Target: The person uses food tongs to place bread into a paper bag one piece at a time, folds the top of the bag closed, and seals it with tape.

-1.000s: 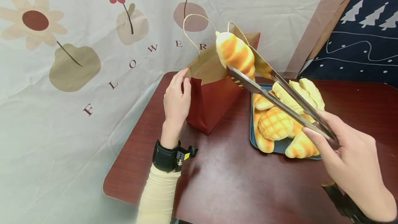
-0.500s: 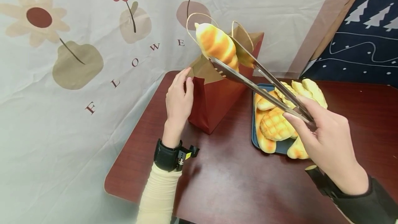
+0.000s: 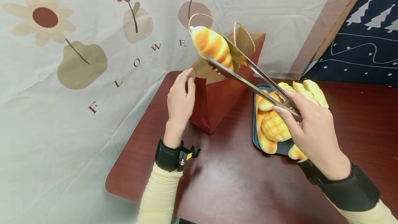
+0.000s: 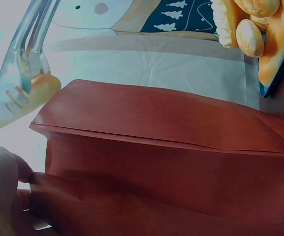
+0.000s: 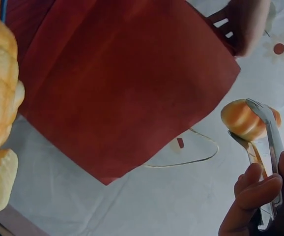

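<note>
My right hand (image 3: 314,130) grips metal tongs (image 3: 258,85). Their tips clamp a ridged golden bread roll (image 3: 211,46), also seen with the tongs in the right wrist view (image 5: 250,120). The roll hangs tilted just above the opening of a red paper bag (image 3: 214,103), which stands on the table with its cord handles up. At the bag's upper left corner, my left hand (image 3: 180,96) holds the edge between thumb and fingers. In the left wrist view, the fingers behind the bag's corner (image 4: 39,189) are partly hidden.
Right of the bag lies a blue tray (image 3: 255,141) with several breads, one with a crosshatched top (image 3: 273,127). The brown table (image 3: 224,182) meets a white flower-printed cloth (image 3: 130,61) behind. A dark cloth with trees (image 3: 367,37) hangs at the right.
My right hand has moved left with the tongs and the bread roll, then slightly down over the bag's opening. The left hand stays at the bag's corner.
</note>
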The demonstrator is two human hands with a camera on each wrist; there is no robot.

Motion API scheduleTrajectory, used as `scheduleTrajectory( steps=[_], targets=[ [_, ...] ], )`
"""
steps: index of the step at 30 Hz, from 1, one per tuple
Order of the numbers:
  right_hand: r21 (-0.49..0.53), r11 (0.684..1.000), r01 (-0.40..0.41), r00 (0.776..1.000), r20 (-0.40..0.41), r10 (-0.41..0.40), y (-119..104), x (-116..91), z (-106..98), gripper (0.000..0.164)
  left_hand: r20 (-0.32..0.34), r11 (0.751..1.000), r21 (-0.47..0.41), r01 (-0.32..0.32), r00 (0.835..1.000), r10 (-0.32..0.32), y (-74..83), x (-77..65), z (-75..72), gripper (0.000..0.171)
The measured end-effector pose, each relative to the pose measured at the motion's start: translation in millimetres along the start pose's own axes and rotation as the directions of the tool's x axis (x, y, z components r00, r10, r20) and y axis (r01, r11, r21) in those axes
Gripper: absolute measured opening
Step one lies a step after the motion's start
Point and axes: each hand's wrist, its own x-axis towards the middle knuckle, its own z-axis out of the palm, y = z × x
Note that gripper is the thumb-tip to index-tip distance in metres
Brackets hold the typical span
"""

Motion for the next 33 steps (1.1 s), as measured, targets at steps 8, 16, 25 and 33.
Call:
scheduleTrajectory(
  steps=[8,16,25,33],
  targets=[
    [-0.059,0.998,0.033,0.999,-0.01,-0.033,1,2,9,0.038,-0.004,1.0,0.002,-0.008,1.0,0.008,-2.7,-0.1,0.0,0.04],
    [-0.092,0.996,0.014,0.999,0.033,-0.011,4,1,11,0.036,-0.005,1.0,0.012,-0.001,1.0,0.001,-2.7,-0.4,-0.6,0.04],
    [-0.105,0.993,-0.053,0.995,0.073,0.061,9,-1,10,0.033,-0.011,1.0,0.011,-0.004,1.0,0.004,-3.4,-1.0,0.2,0.04],
    [-0.093,0.989,-0.114,0.985,0.118,0.125,14,-2,9,0.038,-0.021,1.0,0.012,-0.004,1.0,0.005,-6.4,-1.5,2.3,0.04]
  ],
)
